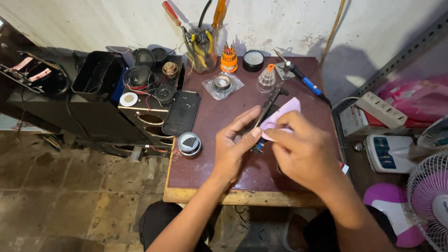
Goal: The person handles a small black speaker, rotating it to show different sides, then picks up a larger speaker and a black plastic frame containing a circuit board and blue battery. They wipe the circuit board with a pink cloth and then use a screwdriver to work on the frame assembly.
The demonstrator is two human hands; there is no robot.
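Over maroon table (196, 172), slim black tool (267, 110), pink cloth (282, 112).

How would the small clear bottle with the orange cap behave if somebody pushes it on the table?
The clear bottle stands upright on the table, behind the left hand and right hand. It narrows to a small orange tip, so a push up high would probably tip it. It looks like thin plastic, so likely light. On its side, it might roll in a curve.
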